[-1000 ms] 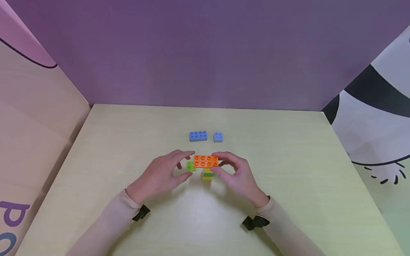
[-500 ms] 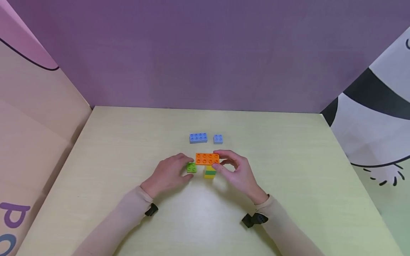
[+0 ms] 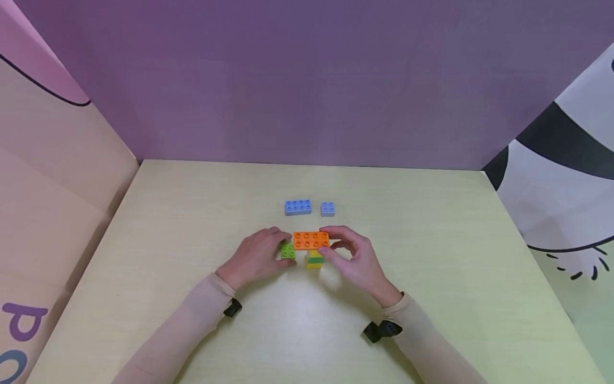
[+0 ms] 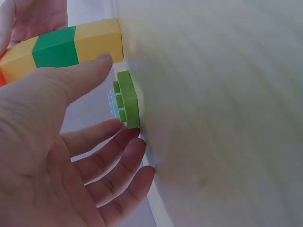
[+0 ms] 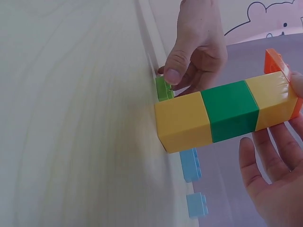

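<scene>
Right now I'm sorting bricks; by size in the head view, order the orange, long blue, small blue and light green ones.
1. orange brick
2. long blue brick
3. small blue brick and light green brick: too alike to rank

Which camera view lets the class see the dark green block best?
The right wrist view: the dark green block appears largest there, with two sides showing between two yellow blocks. The left wrist view shows it smaller. The head view shows only a narrow strip, below the orange block.
</scene>
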`<state>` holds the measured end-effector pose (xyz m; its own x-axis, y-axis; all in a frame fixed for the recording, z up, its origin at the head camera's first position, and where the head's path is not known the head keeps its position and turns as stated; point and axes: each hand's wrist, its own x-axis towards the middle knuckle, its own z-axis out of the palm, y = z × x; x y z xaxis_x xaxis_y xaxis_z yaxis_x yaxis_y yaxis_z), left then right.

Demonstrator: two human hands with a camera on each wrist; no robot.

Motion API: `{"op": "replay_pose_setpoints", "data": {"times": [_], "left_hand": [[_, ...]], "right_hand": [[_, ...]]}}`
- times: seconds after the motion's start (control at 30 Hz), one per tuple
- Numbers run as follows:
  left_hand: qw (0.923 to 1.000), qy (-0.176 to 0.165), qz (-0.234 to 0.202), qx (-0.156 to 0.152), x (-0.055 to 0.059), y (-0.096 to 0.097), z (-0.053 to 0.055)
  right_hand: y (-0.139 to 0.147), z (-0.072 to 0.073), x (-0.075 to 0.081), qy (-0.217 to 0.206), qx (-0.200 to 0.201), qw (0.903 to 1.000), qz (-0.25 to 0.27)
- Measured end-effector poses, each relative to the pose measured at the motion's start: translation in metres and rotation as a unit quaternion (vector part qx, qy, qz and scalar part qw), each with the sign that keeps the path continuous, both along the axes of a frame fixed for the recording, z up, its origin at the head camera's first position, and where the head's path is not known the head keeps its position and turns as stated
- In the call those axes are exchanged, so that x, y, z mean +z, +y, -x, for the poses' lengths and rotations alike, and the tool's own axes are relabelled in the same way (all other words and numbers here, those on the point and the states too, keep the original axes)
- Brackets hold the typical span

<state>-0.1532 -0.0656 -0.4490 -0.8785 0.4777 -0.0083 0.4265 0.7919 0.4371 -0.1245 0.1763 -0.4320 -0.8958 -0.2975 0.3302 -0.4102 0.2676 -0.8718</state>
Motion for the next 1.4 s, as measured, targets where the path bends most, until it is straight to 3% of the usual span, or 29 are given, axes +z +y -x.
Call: {"op": "replay_pose_setpoints", "data": {"times": [0.37, 0.7, 1.0, 1.2, 1.4], "left_hand": [[0.9999, 0.004, -0.010, -0.008, -0.002, -0.002, 0.003], [0.9959, -0.048, -0.074, 0.016, 0.003, -0.018, 0.007], [0.9933, -0.049, -0.105, 0.009, 0.012, -0.024, 0.001], [0.9859, -0.061, -0.155, 0.010, 0.015, -0.028, -0.003], [0.9708, -0.099, -0.218, 0.010, 0.014, -0.030, -0.005]], "right_hand": [[0.000, 0.001, 0.001, -0.013, 0.001, 0.9999, 0.002], [-0.002, 0.002, 0.004, -0.014, 0.003, 0.9999, 0.002], [-0.002, 0.002, 0.004, -0.015, -0.002, 0.9999, -0.003], [0.000, 0.002, 0.002, -0.017, -0.005, 0.9998, -0.005], [0.000, 0.001, 0.001, -0.014, -0.007, 0.9999, -0.002]]}}
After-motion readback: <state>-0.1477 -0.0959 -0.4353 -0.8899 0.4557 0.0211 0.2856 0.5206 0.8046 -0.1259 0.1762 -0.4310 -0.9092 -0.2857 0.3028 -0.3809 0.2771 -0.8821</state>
